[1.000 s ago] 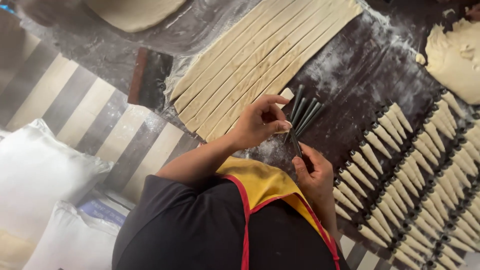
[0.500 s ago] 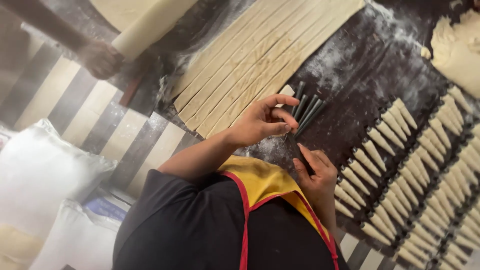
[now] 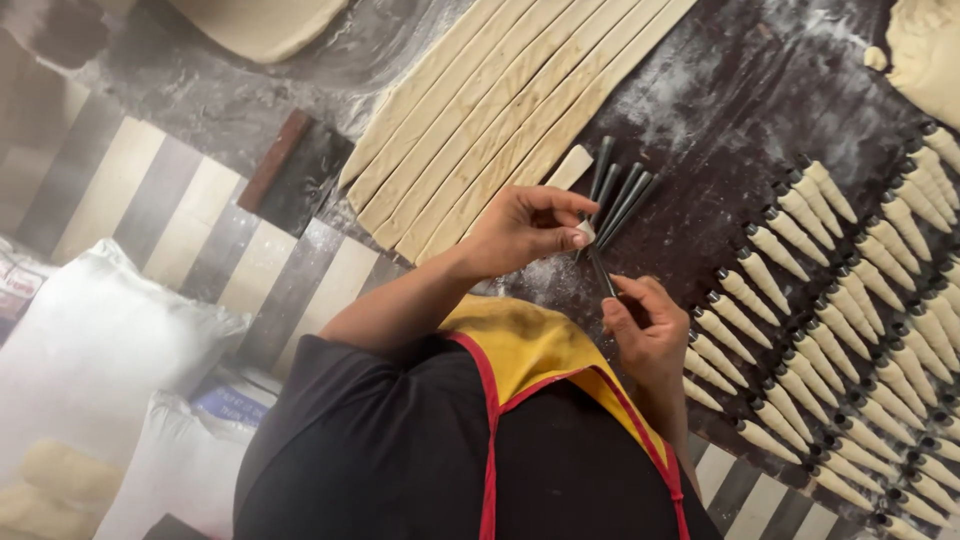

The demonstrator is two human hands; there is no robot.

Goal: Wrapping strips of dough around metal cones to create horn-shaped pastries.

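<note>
My left hand (image 3: 520, 230) pinches a small end of pale dough at the tip of a dark metal cone mould (image 3: 603, 275). Around the wide end of that same mould my right hand (image 3: 650, 330) is closed. Just beyond my fingers, several more bare dark cone moulds (image 3: 618, 185) lie in a fan on the floured dark table (image 3: 760, 90). Long cut dough strips (image 3: 500, 110) lie side by side diagonally above my left hand. A short cut piece of dough (image 3: 570, 167) lies beside the moulds.
Rows of dough-wrapped cones (image 3: 850, 330) fill the table's right side. A dough lump (image 3: 925, 50) sits at the top right and a rolled dough sheet (image 3: 260, 20) at the top. A wooden-handled scraper (image 3: 290, 165) lies left of the strips. White sacks (image 3: 90, 340) stand on the striped floor.
Another person's arm with a rolling pin, seen at the top left half a second ago, is out of view. My left hand has come onto the mould's tip with dough.
</note>
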